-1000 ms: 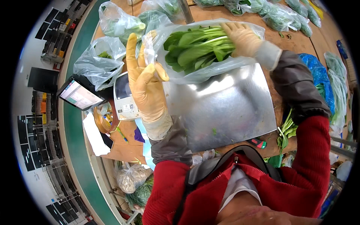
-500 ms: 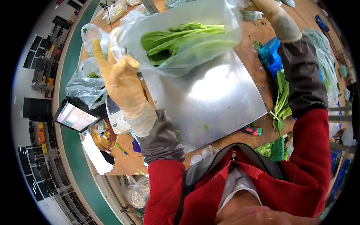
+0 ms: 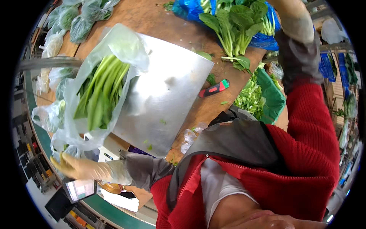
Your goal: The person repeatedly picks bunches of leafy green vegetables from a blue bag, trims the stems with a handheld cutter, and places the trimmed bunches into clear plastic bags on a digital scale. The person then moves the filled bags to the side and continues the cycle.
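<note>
A clear plastic bag (image 3: 131, 42) of leafy greens (image 3: 103, 89) lies over the left part of a shiny metal plate (image 3: 152, 91), stems toward the top. Beyond the bag's lower left edge is my left hand (image 3: 78, 167), in a pale yellow glove, its fingers apart and nothing seen in them. The screen stands just below it. My right hand (image 3: 291, 11), gloved as well, reaches to the top right edge of the picture, its fingers cut off from sight. It is nearest to a bunch of greens (image 3: 238, 28) on blue plastic bags (image 3: 263, 41).
A red and black handled tool (image 3: 214, 88) lies right of the plate. Leaf trimmings fill a green-lined container (image 3: 272, 97) at the table's right edge. Bagged vegetables (image 3: 82, 26) line the far left. A small screen (image 3: 80, 189) stands lower left.
The view has turned to the right. The bag of greens, raised near my hands before, now rests on the plate. My left hand is apart from it, and my right hand has reached off to the right.
</note>
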Tool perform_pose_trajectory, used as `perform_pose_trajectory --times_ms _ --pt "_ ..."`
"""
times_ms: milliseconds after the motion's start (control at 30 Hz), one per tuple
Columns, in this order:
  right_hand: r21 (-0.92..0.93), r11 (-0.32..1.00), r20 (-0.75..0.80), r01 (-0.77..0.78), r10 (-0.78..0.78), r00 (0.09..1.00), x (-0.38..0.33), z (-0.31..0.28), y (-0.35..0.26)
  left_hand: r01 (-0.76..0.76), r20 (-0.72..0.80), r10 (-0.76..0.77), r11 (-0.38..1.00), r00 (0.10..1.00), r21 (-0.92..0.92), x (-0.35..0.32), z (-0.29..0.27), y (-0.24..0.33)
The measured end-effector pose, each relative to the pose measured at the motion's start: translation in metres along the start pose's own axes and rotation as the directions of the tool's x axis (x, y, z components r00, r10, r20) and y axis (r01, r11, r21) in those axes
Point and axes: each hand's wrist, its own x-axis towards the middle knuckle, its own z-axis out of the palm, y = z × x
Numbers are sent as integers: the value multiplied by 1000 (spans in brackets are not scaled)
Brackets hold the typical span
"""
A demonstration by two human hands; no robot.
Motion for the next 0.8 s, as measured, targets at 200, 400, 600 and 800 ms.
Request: perform_pose_trajectory --times_ms 200,400,600,800 --pt "-279 758 -149 -589 572 807 -234 84 206 -358 47 421 819 906 -448 -124 68 136" --pt "-541 561 -4 -627 744 669 -305 96 246 825 996 91 561 26 -72 -354 167 190" --pt "-220 684 -126 -696 687 715 -320 61 216 481 963 -176 875 205 57 -466 234 168" --pt "-73 529 -239 -845 814 530 -226 109 234 931 955 -216 258 -204 258 -439 216 157"
